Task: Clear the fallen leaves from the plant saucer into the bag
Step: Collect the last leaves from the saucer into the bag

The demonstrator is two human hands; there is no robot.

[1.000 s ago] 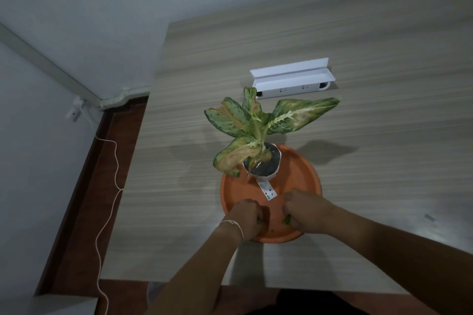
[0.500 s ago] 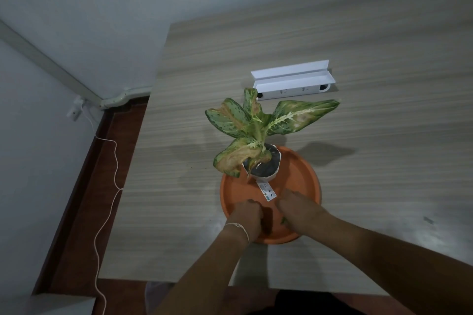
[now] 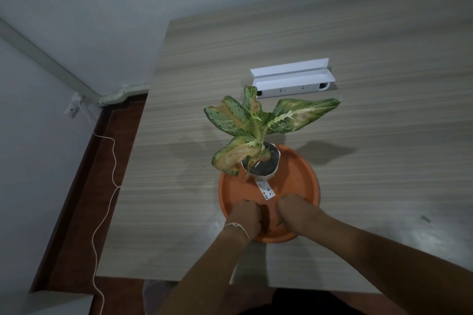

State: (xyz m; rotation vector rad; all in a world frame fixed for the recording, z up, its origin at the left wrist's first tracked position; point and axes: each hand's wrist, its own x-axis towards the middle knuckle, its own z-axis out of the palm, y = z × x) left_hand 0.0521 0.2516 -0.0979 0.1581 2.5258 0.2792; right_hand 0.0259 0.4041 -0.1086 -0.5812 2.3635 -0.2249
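I judge I'm mid-gather: both my hands are down in the near side of the round orange plastic saucer [image 3: 302, 174] on the wood-grain desk [image 3: 384, 33]. My left hand [image 3: 245, 215] is curled shut, contents hidden. My right hand [image 3: 294, 212] has its fingers pressed around a small dark green leaf scrap [image 3: 279, 223]. Nothing bagged yet as far as I see; the bag may be the pale plastic [image 3: 156, 289] below the desk edge.

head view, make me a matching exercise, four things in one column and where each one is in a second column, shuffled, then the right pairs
Things:
1. saucer
2. white pot
3. socket box
4. cord

Places:
A. on the floor, left of the table
B. on the table, beyond the plant
C. under both hands, at the table's near edge
D. standing in the far part of the saucer

Pairs: 1-C, 2-D, 3-B, 4-A
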